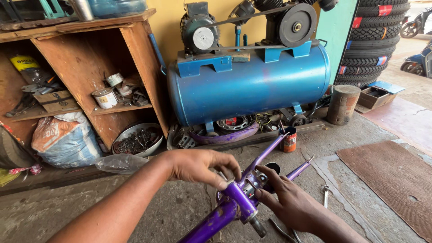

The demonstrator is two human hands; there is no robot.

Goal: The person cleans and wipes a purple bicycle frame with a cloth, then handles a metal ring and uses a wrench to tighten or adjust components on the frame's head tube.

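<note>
Low in the middle, a purple bike frame [225, 211] rises from the bottom edge, its 2 thin stays pointing up and away. The right hand [288, 198] cups the frame's junction from the side, fingers curled on it. The left hand [198, 165] arches over from above, fingertips [223, 183] pinching a small part there. Beyond lie a spanner [326, 194], a can [289, 140] and a blue compressor tank [252, 87].

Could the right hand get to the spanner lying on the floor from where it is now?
Probably yes. The right hand rests on the purple bicycle frame, and the spanner lies on bare concrete floor just beside it, with nothing between them.
</note>
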